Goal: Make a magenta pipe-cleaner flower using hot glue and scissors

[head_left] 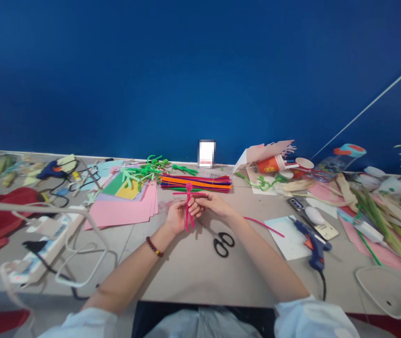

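Observation:
My left hand (177, 218), a beaded bracelet at its wrist, is closed around the middle of a pink pipe-cleaner figure (189, 188). The figure stands upright with a coiled round head, two arms stretched sideways and two legs hanging below my fingers. My right hand (215, 205) pinches the figure near its right-hand arm; its fingertips overlap the left fingers. Black-handled scissors (221, 245) lie on the table just below my right hand, blades partly behind the hands. Beyond both hands lies a bundle of colourful pipe cleaners (196, 183).
Green pipe-cleaner figures (147, 171) and pink paper sheets (123, 209) lie left. A power strip (47, 251) with cables is nearer left. At right are a loose pink pipe cleaner (265, 226), a blue glue gun (313, 244), a phone (296, 204) and corn husks (379, 220).

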`<state>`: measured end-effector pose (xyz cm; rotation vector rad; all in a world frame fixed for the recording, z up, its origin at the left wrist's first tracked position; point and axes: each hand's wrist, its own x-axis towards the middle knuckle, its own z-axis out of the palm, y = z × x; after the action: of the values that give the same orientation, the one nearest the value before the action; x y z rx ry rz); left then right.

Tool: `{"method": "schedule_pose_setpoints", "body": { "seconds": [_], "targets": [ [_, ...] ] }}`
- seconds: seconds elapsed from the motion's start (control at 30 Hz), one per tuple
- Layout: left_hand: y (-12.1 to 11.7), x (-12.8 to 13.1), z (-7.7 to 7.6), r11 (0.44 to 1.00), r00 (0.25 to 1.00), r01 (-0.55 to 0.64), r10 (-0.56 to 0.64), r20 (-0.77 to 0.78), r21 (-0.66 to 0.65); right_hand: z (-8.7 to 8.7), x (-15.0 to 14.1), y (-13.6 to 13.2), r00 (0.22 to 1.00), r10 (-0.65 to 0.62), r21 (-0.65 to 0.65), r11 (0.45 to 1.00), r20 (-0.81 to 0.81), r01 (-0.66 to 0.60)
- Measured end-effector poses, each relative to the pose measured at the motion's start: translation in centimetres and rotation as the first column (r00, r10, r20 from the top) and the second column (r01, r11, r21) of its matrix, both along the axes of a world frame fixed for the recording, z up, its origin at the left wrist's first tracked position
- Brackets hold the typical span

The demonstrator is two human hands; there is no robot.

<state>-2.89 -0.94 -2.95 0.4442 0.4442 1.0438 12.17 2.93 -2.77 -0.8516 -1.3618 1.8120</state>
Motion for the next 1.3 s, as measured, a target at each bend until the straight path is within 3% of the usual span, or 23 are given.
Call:
{"method": "schedule_pose_setpoints", "body": {
  "seconds": [0.13,0.3,0.5,0.63,0.73,0.87,0.93,1.07,1.3],
  "targets": [
    [-0.1,0.0,-0.2,0.999,0.999,0.038,-0.038,-0.021,0.003,-1.3,0.1,0.9,0.99,-0.14,0.016,0.99,0.013,0.14],
    [0.2,-0.5,-0.2,1.0,1.0,0.004,-0.004,0.014,0.016,-0.8,2.4,2.1,0.957,-0.282,0.049,0.959,0.07,0.279],
    [0.6,-0.9,0.3,0.996,0.996,-0.083,0.084,0.006,-0.021,0.7,6.5,4.2,0.782,-0.623,0.047,0.782,0.036,0.621],
    [0.8,-1.0,0.4,0.991,0.992,-0.129,0.129,-0.009,-0.017,1.8,9.2,4.6,0.706,-0.7,0.167,0.712,0.102,0.682],
    [0.8,-1.1,0.4,0.993,0.993,-0.116,0.117,-0.019,0.028,2.6,9.9,4.1,0.758,-0.628,0.209,0.777,0.179,0.594],
    [0.7,-1.0,0.5,0.988,0.994,-0.101,0.105,-0.026,0.115,3.6,8.8,2.9,0.94,-0.322,-0.03,0.944,0.107,0.327],
    [0.6,-0.9,0.6,0.984,0.993,-0.097,0.105,-0.049,0.148,4.2,7.8,2.3,0.991,-0.13,-0.14,0.982,-0.005,0.128],
    [0.4,-0.5,0.4,0.982,0.982,-0.089,0.115,-0.15,0.169,5.3,5.9,1.2,0.992,0.021,-0.169,0.985,-0.126,-0.042],
    [-0.1,0.4,0.1,0.974,0.957,-0.114,0.161,-0.242,0.196,6.1,4.4,-0.1,0.959,0.224,-0.158,0.955,-0.173,-0.251]
  ]
}}
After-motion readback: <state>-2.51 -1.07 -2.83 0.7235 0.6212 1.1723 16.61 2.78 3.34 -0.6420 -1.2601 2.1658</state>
